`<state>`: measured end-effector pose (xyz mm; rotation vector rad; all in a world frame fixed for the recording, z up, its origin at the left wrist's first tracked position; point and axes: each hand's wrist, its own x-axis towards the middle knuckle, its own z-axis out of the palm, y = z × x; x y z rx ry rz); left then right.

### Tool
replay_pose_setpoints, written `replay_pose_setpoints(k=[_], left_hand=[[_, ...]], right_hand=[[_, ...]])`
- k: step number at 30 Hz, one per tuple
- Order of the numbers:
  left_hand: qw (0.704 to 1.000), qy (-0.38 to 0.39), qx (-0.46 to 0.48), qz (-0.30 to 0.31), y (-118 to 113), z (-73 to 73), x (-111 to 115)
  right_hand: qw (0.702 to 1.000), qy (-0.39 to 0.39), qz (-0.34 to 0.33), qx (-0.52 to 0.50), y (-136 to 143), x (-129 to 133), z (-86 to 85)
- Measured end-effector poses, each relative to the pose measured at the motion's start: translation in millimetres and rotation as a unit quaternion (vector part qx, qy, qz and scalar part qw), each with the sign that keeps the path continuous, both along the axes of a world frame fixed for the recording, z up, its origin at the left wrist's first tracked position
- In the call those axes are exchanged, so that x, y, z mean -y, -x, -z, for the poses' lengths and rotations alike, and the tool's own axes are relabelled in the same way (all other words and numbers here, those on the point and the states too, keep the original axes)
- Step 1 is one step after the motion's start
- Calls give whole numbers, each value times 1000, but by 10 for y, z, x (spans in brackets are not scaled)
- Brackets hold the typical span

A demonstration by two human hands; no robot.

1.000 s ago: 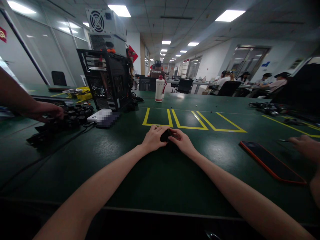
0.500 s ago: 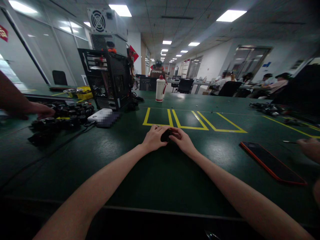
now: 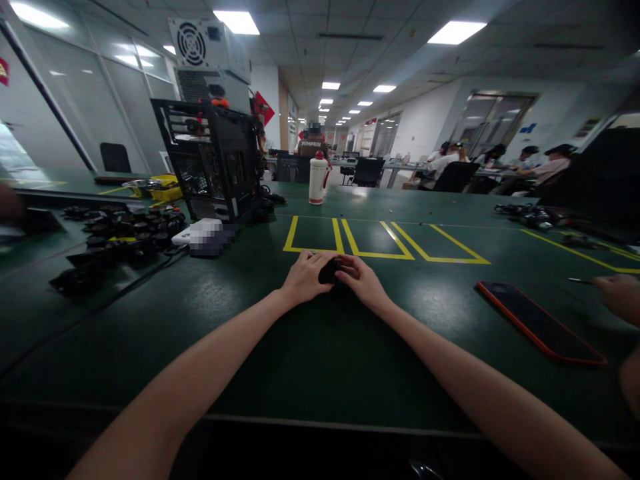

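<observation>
A small black object (image 3: 329, 271) is held directly between the two grips, just above or against the green table (image 3: 300, 373); which of the two cannot be told. It is cupped more fully by the left hand (image 3: 306, 277), whose grip is closed about it, with the thumb on the near side and the fingers over the top. At its right edge it is met by the bent fingers and thumb of the right hand (image 3: 364, 280), whose grip is narrowed on it. Its long axis cannot be made out, as much of it is covered. Beyond the hands, yellow tape outlines (image 3: 375, 255) are laid on the table.

Farther left, dark internal parts are housed in an open black metal computer case (image 3: 223, 173), topped by a grey metal power-supply box (image 3: 220, 50). Beside it, a yellow plastic bin (image 3: 167, 193) is seen, its contents unclear. A white cylindrical bottle (image 3: 317, 181) is capped in red, its inside hidden.
</observation>
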<state>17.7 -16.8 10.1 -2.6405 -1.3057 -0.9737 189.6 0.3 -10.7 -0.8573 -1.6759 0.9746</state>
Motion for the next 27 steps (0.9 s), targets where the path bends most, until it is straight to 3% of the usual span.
replay_pose_setpoints(k=[7,15,22,27], left_hand=[[1000,-3,1,1,-7,-8,3],[1000,-4,-2,4,-3,-2,-14],[1000,0,3,7,-4,-3,-15],[1000,-1,1,8,-4,-11,-14]], right_hand=[[999,-8,-36,-23,-22,3,55],[1000,-15,-2,-19,6,-17,12],[999,-5,-42,-22,-21,27,26],[999,-35,-10,-21,7,25,-1]])
